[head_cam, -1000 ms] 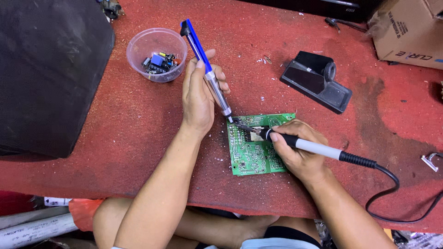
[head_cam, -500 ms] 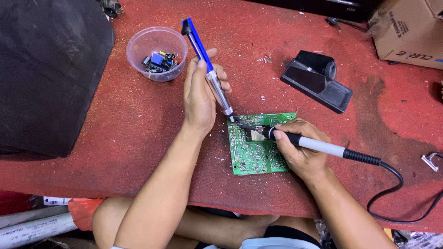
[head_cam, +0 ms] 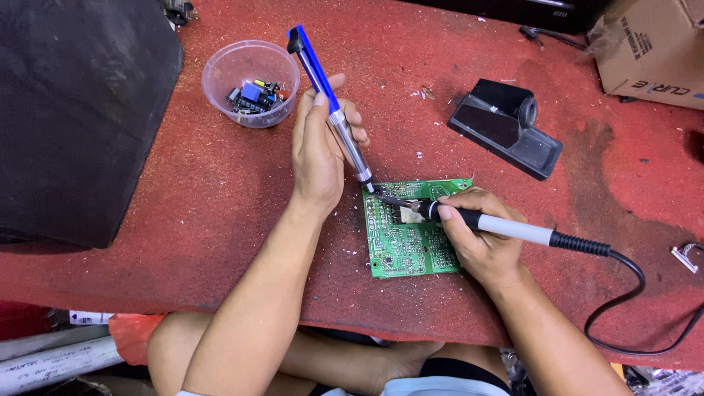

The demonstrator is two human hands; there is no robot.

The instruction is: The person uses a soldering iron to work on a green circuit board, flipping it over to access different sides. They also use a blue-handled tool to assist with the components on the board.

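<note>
Head view. Desoldering on a green rectangular printed circuit board (head_cam: pixel 408 238), flat on the red, crumb-strewn worktop (head_cam: pixel 183 213), near its front edge. Best done, by judgement, with both tips kept on one joint, pump nozzle close beside the hot tip, board lying still, heat kept brief.

Left hand (head_cam: pixel 317 152): closed round a blue-and-silver pen-shaped desoldering pump (head_cam: pixel 334 110), fingers wrapped on the metal barrel, blue plunger end slanting up and away, nozzle down at the board's upper left corner.

Right hand (head_cam: pixel 480 238): closed in a pen grip on a white-handled soldering iron with black grip and black cable (head_cam: pixel 506 229), heel resting on the board's right edge, tip at the same corner, meeting or nearly meeting the nozzle; actual contact too small to tell.

Surroundings: clear round plastic tub of small loose components (head_cam: pixel 251 82) beyond the left hand; black iron stand (head_cam: pixel 506 128) beyond the right; large dark flat-topped casing (head_cam: pixel 73 110) far left; cardboard box (head_cam: pixel 649 48) at upper right.
</note>
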